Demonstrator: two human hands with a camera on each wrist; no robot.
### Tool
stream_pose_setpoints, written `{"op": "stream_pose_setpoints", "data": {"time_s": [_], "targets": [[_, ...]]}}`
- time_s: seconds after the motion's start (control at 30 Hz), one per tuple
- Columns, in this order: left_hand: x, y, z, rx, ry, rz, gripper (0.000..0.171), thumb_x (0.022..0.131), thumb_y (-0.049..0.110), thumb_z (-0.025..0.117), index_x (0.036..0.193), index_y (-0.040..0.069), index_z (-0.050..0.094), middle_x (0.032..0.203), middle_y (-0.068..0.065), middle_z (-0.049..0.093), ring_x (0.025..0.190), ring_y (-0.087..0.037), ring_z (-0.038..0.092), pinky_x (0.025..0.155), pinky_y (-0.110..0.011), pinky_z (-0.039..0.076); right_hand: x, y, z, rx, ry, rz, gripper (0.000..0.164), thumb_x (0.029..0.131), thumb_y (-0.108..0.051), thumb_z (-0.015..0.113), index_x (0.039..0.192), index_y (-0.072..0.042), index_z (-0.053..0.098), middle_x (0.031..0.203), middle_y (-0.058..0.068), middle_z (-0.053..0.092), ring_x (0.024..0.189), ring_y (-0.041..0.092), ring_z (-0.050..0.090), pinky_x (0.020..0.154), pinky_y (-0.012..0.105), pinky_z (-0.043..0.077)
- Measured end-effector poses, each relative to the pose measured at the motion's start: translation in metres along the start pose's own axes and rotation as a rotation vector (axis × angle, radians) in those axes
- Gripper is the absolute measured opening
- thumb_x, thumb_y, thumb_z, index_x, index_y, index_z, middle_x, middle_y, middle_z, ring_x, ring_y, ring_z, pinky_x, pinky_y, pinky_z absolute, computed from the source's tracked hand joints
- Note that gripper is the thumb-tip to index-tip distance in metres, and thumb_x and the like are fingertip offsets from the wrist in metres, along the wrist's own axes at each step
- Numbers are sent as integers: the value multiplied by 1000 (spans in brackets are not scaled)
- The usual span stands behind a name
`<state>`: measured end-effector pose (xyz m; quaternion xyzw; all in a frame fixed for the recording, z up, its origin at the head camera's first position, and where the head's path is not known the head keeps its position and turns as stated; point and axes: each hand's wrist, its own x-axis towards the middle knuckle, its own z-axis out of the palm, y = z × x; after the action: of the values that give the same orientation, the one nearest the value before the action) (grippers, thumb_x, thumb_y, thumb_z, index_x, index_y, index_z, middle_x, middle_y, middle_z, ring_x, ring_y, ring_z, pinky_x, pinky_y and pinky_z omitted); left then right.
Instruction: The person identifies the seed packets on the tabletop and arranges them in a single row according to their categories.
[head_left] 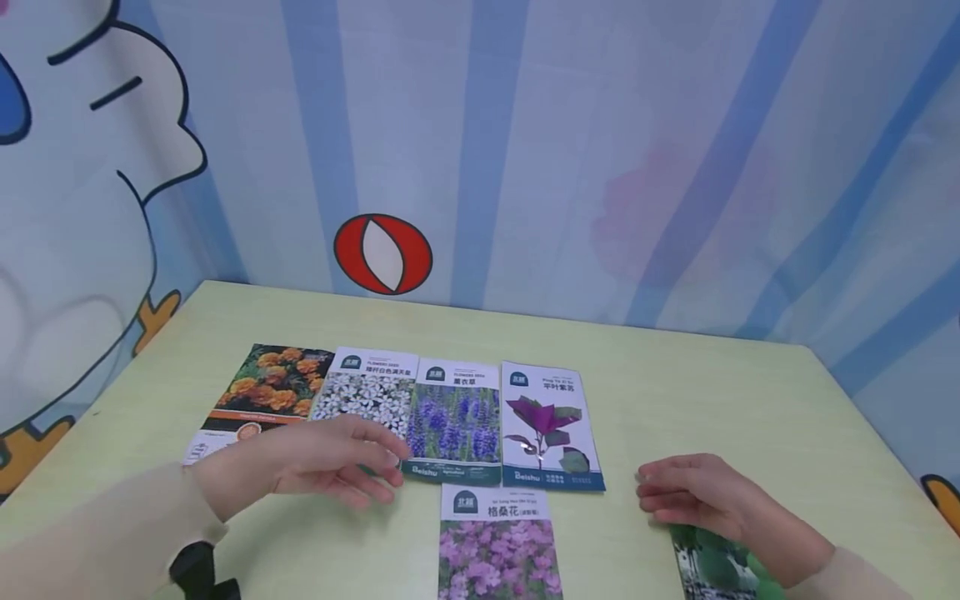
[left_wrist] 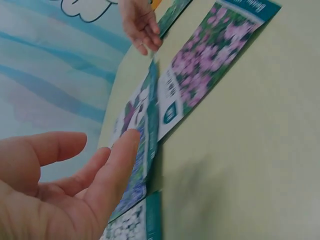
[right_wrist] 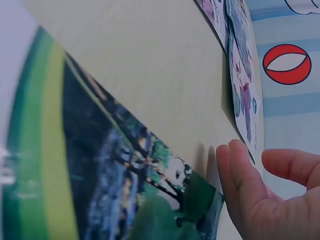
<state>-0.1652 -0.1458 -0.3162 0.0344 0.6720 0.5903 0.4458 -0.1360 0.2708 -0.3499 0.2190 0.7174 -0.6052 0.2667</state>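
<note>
My left hand [head_left: 330, 458] hovers with loosely bent, spread fingers, overlapping the lower edge of the white-flower seed packet [head_left: 367, 392] in the head view; nothing is in it. Beside that packet lie an orange marigold packet [head_left: 273, 383], a purple lavender packet [head_left: 455, 421] and a purple-leaf packet [head_left: 551, 425]. Below them is a pink-flower packet [head_left: 497, 550]. On the right, my right hand [head_left: 705, 496] is above a green packet [head_left: 716, 562], partly hiding it. In the right wrist view, its fingertips [right_wrist: 235, 155] are beside that packet's edge, thumb apart.
The packets lie on a pale yellow table [head_left: 622, 367]. Behind it hangs a blue striped backdrop [head_left: 547, 167] with a red and white ball [head_left: 384, 254] printed on it. A black strap [head_left: 197, 571] is around my left wrist.
</note>
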Motion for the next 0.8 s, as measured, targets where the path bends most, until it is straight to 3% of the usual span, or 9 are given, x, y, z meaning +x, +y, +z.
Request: {"op": "stream_pose_setpoints", "data": {"time_s": [0.07, 0.17, 0.33, 0.5, 0.8], "targets": [[-1, -8, 7, -5, -48, -3, 35, 95, 10, 50, 126, -7, 49, 102, -14, 64, 79, -15, 67, 65, -25, 55, -3, 5, -1, 35, -20, 18, 31, 92, -7, 56, 118, 11, 55, 91, 12, 69, 79, 21, 67, 75, 32, 55], [0, -20, 20, 2, -87, -11, 36, 94, 9, 52, 125, -8, 48, 99, -12, 65, 82, -16, 66, 68, -28, 55, -5, 13, -1, 118, -125, 7, 30, 92, -5, 56, 117, 11, 56, 94, 14, 69, 86, 23, 67, 81, 33, 53], [7, -31, 37, 0, -52, -23, 41, 91, 8, 55, 126, -10, 45, 100, -10, 65, 89, -18, 64, 74, -36, 55, -7, 18, 8, 234, -274, -29, 30, 91, -1, 55, 118, 12, 55, 99, 16, 68, 92, 24, 66, 85, 33, 51], [13, -36, 42, -55, -20, -22, 39, 92, 8, 53, 124, -12, 44, 99, -9, 64, 84, -14, 64, 72, -32, 54, -9, 16, 26, 241, -328, -13, 29, 90, -1, 56, 117, 11, 57, 100, 16, 68, 93, 22, 66, 84, 31, 51], [24, -42, 49, -143, -13, 48, 34, 93, 4, 49, 121, -14, 45, 98, -9, 64, 82, -12, 63, 69, -29, 54, -6, 16, 50, 231, -377, 1, 27, 89, -1, 58, 114, 8, 60, 99, 15, 68, 90, 21, 67, 81, 32, 52]]}}
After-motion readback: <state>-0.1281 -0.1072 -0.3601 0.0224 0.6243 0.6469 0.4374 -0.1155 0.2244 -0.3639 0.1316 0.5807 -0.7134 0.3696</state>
